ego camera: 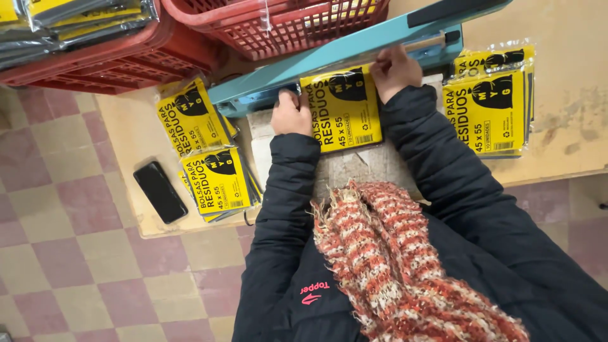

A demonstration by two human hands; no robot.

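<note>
- Yellow packet (342,107) lies on the table, its top edge under the blue sealer arm (354,44).
- Left hand (291,114) and right hand (394,69) pinch its upper corners; keep that edge flat and straight.

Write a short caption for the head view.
Both hands hold a yellow packet under a teal sealer bar.

Glossy clear plastic wraps the yellow packet (342,107). The sealer (354,47) is smooth teal painted metal, the baskets (278,25) red plastic, the scarf (392,253) rough knitted wool.
</note>
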